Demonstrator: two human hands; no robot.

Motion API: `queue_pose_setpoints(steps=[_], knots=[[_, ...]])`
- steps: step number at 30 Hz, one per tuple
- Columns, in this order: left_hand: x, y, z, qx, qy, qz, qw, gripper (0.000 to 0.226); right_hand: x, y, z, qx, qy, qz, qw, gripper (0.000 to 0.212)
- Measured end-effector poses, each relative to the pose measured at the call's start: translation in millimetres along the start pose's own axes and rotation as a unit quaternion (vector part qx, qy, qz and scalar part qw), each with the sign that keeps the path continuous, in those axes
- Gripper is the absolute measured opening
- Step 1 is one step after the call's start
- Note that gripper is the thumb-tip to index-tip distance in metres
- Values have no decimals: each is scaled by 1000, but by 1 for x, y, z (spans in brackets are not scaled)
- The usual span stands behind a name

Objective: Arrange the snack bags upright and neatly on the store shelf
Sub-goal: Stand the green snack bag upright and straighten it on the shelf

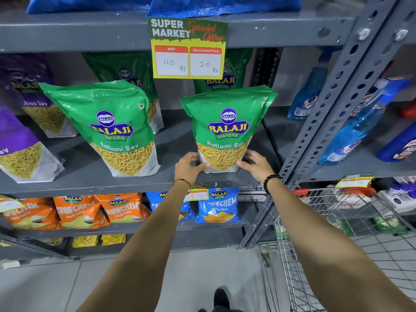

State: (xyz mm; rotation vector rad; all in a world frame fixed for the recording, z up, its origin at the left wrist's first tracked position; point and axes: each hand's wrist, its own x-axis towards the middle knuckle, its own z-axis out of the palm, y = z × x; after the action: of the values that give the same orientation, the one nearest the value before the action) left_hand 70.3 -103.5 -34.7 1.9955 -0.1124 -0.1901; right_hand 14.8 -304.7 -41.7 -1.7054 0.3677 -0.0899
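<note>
Left of the yellow-and-green paper price sign [188,47], a green plastic Ratlami Sev bag [108,127] is leaning leftward on the grey metal shelf [90,185]. Below the sign, the left hand [188,167] is gripping the lower left corner of a second, upright green Ratlami Sev pouch [226,127]. The right hand [256,163] is gripping its lower right corner.

Green Balaji Ratlami Sev bag [226,129] standing upright on grey shelf [90,174]; a matching second bag [108,129] leans left beside it
</note>
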Motion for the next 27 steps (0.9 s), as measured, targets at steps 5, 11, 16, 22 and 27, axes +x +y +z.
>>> queue_pose_setpoints(steps=[5,11,16,22,27], knots=[[-1,1,1,0,4,-2,1000,46,1,0,-1,-6,4,-4,1000,45],[-1,3,1,0,0,-7,1000,46,2,1,0,-11,6,-3,1000,46],[0,1,4,-5,3,-11,1000,46,3,2,1,-11,10,-3,1000,45],[2,1,7,1,6,-12,1000,46,5,5,1,-8,4,-4,1000,48],[-3,1,4,20,-2,-9,1000,50,1,3,3,-17,10,0,1000,57]])
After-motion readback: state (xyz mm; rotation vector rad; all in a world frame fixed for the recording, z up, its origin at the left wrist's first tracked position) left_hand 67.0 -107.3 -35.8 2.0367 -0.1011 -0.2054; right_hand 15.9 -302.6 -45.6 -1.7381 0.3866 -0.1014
